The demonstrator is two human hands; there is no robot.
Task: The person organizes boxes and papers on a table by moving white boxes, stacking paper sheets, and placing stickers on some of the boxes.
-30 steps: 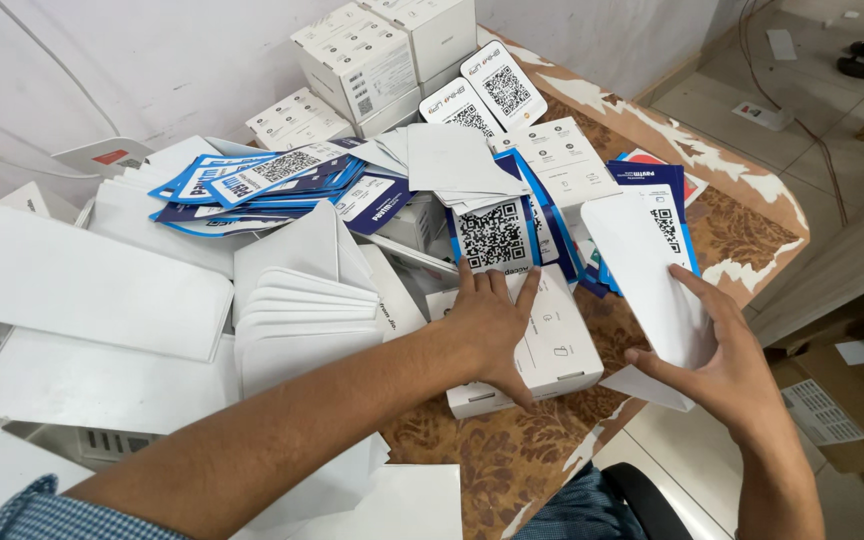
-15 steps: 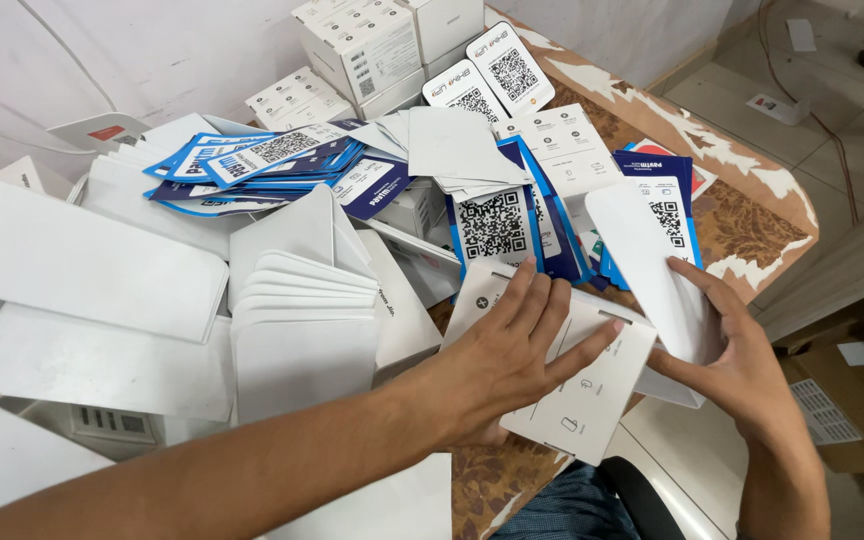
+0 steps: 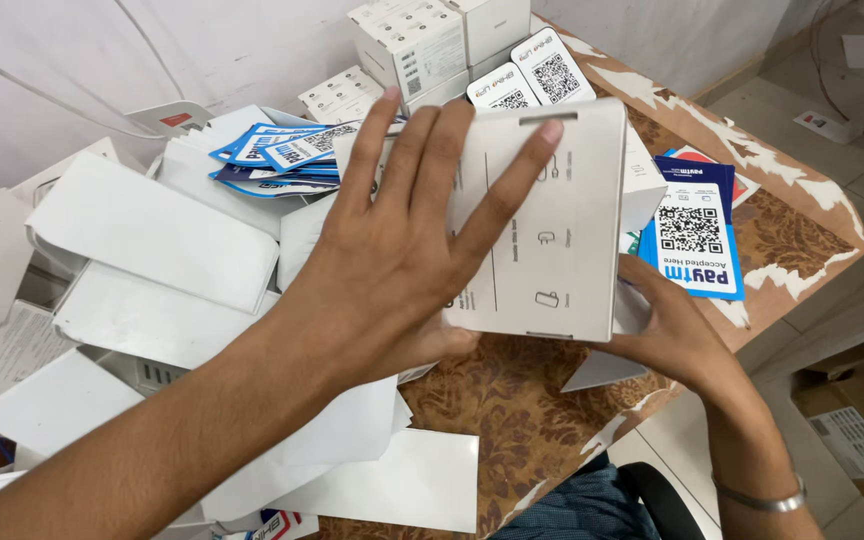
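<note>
We see the left hand (image 3: 392,240) raised over the middle of the worktop (image 3: 512,400), a brown floral-patterned surface with a chipped pale edge. Its fingers (image 3: 497,190) are spread flat across the face of a flat white cardboard box (image 3: 562,220) with small grey line icons and a slot near its top edge; the thumb is hidden below, so the hand grips the box, lifted and tilted toward the camera.

At 4 o'clock from the box, the right hand (image 3: 672,335) comes up beneath its lower right corner, touching it. The fingers are mostly hidden behind the box; we cannot tell whether they are curled or open. A white envelope (image 3: 602,372) shows just under this hand. A metal bangle (image 3: 757,497) sits on that wrist.

At 3 o'clock from the box, a blue-and-white card with a square code (image 3: 692,245) lies on the worktop, over a dark blue card. At 12 o'clock, stacked white cartons (image 3: 422,45) stand against the wall, with two rounded white code cards (image 3: 537,75) leaning beside them. At 9 to 10 o'clock, a loose heap of long white envelopes (image 3: 152,230) spreads out, with a fan of blue-and-white printed cards (image 3: 272,160) on top. At 7 o'clock, more white sheets (image 3: 392,480) overhang the near edge.
</note>
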